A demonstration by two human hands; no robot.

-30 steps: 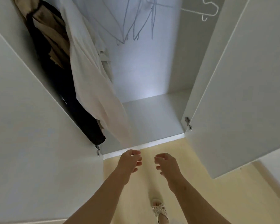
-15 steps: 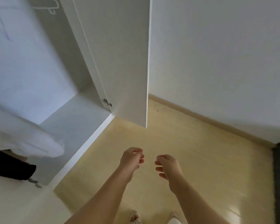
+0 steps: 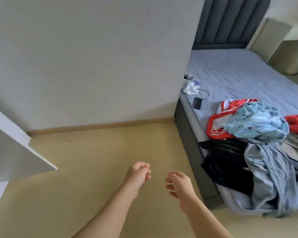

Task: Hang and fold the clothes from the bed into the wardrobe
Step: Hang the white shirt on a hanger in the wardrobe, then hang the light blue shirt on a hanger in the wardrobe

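Note:
A heap of clothes lies on the near corner of the bed (image 3: pixel 234 73) at the right: a light blue fleece garment (image 3: pixel 258 122), a red and white jacket (image 3: pixel 215 124), a black garment (image 3: pixel 225 160) and a grey-blue garment (image 3: pixel 272 172) that hangs over the mattress edge. My left hand (image 3: pixel 138 174) and my right hand (image 3: pixel 179 186) hover over the wooden floor, left of the bed, with loosely curled fingers and nothing in them. Only the edge of a white wardrobe door (image 3: pixel 15 152) shows at the far left.
A white wall (image 3: pixel 93 57) with a skirting board runs behind the floor (image 3: pixel 96 160). A dark padded headboard (image 3: pixel 230 21) stands at the top. A small black device (image 3: pixel 197 103) with a cable and a white bundle (image 3: pixel 189 85) lie near the bed's left edge.
My view has swung right, away from the open wardrobe and past the wall to the bed and its clothes heap. Both hands stay empty in front of me.

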